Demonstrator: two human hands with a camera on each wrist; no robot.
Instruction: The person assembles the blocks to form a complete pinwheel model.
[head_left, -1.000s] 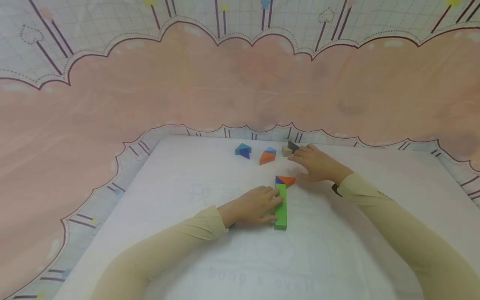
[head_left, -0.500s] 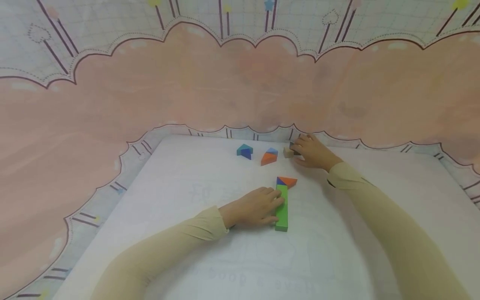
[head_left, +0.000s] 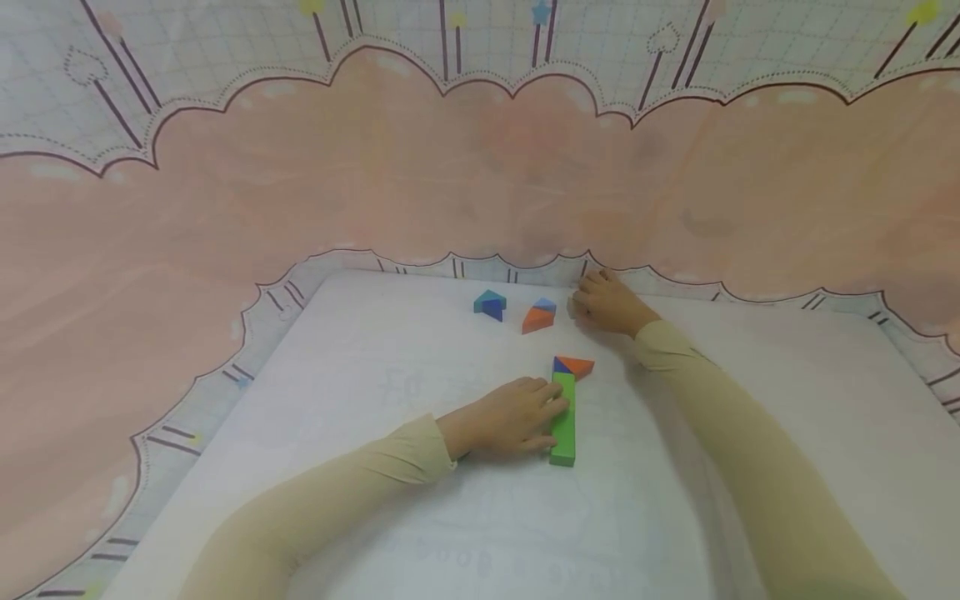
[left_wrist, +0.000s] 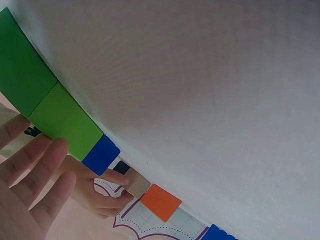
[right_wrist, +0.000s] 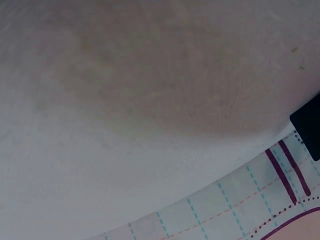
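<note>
My left hand (head_left: 504, 417) rests its fairly straight fingers on a row of green blocks (head_left: 564, 421). In the left wrist view a seam divides a darker from a lighter green block (left_wrist: 67, 120). At the row's far end sit a small blue triangle block (head_left: 560, 367) and an orange triangle block (head_left: 577, 365). At the back, my right hand (head_left: 611, 304) pinches a tan block (left_wrist: 138, 183) between its fingertips. The hand mostly covers it in the head view. A black block (right_wrist: 309, 127) shows at the right wrist view's edge, hidden by the hand from above.
Left of the right hand lie an orange block (head_left: 537, 320) with a light blue block (head_left: 545, 305) behind it. Farther left, a teal block (head_left: 489, 297) stands with a dark blue triangle (head_left: 492, 309). A patterned cloth (head_left: 480, 175) rises behind the white tabletop (head_left: 390, 325).
My right hand has moved back and to the left, over the black block and onto the tan one. The left hand has stayed on the green blocks.
</note>
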